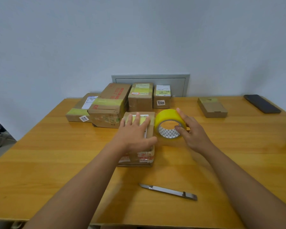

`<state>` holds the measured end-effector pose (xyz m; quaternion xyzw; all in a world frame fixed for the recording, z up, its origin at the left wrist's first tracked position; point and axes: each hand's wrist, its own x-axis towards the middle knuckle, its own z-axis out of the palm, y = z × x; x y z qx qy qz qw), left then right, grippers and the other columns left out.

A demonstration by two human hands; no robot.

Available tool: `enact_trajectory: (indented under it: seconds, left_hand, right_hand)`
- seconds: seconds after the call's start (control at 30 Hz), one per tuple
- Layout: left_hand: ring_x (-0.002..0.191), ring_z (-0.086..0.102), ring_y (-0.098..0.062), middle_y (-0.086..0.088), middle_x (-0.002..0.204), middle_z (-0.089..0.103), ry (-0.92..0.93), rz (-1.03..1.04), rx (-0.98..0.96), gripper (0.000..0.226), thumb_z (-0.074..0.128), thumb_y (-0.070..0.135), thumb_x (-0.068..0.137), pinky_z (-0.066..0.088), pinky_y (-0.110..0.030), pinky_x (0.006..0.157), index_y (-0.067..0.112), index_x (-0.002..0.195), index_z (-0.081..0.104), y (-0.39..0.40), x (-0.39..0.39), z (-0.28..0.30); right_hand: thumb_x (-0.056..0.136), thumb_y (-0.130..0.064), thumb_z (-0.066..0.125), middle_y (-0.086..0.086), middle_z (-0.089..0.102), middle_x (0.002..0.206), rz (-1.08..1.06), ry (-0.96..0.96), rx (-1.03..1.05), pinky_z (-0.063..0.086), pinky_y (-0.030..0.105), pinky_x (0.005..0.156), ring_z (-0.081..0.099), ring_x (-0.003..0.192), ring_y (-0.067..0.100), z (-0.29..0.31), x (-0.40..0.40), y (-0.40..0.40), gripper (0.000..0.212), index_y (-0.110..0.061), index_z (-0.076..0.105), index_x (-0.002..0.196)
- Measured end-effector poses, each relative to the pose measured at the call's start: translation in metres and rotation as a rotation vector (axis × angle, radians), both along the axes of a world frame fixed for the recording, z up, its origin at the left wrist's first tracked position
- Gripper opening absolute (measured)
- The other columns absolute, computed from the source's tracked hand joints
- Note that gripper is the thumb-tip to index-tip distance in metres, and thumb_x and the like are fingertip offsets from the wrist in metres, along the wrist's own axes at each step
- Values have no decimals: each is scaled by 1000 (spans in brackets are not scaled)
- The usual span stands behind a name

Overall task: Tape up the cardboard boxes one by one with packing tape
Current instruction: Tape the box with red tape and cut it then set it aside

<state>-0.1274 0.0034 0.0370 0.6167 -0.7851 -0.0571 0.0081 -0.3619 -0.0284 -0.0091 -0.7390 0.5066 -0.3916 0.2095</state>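
My left hand (135, 129) lies flat, fingers straight, on the box (139, 146) at the bench (56, 154) centre. My right hand (191, 133) grips the tape roll (168, 119) beside it. I should press firmly and pull the strip straight, I think.

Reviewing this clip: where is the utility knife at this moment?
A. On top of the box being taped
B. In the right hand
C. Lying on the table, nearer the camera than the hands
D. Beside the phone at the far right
C: the utility knife lies on the table, untouched, while the right hand holds the tape roll and the left hand presses on the box.
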Motion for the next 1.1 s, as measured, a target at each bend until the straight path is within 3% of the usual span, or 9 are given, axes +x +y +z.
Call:
enact_trajectory:
  seconds: [0.2,0.4,0.5,0.63,0.7,0.77,0.9,1.0,1.1]
  left_hand:
    - [151,-9,-28,-1,166,-6,246,39,27,83,28,63,78,-2,-51,121,42,155,2,4,22,10]
    - [146,25,-32,0,161,26,905,68,134,71,40,55,79,27,-60,113,60,147,18,18,34,12]
    - [110,64,-18,5,127,65,1245,35,126,49,40,39,86,54,-34,87,53,133,44,32,26,5]
    - [81,68,0,18,93,74,1400,147,19,33,41,19,100,52,-16,67,47,112,53,45,28,2]
    - [89,63,7,19,111,69,1336,267,-11,35,43,16,102,49,-13,71,39,128,52,46,37,1]
    - [98,62,-4,11,123,65,973,313,-214,38,47,21,101,50,-22,76,24,138,55,48,44,-3]
    - [102,65,-15,-1,110,71,366,-72,-828,30,57,35,94,53,-29,82,14,109,72,56,37,-13]
    - [124,56,-19,-3,128,65,147,-280,-750,53,53,60,93,41,-36,106,17,119,69,46,34,-26]
    - [130,53,-23,-8,138,59,47,-237,-703,70,43,71,91,38,-39,110,17,129,64,43,34,-34]
  right_hand:
    - [96,-27,61,-3,49,129,49,-49,-30,42,27,90,49,113,13,33,19,1,70,-36,20,153]
    - [88,-26,73,-5,57,128,103,-264,43,47,30,98,55,115,9,62,51,-7,71,-30,33,147]
    - [87,-26,73,-6,59,123,142,-272,60,52,35,96,58,112,6,62,73,-8,76,-31,29,148]
    - [87,-31,73,-6,52,136,204,-247,78,50,40,100,54,120,7,57,96,-11,85,-34,20,153]
    - [88,-32,72,-6,50,139,235,-211,67,49,40,101,53,121,7,56,104,-13,85,-33,18,154]
    - [89,-32,71,-4,51,139,246,-185,58,49,40,100,54,120,8,55,109,-14,86,-32,15,155]
    - [90,-36,69,-5,54,136,258,-163,47,48,41,102,56,118,10,54,111,-17,87,-36,12,155]
    - [90,-38,69,-6,55,136,260,-134,47,46,42,105,56,120,11,55,111,-20,87,-37,12,155]
    - [89,-35,70,-6,54,136,281,-147,60,46,41,105,55,121,10,56,111,-20,86,-37,14,155]
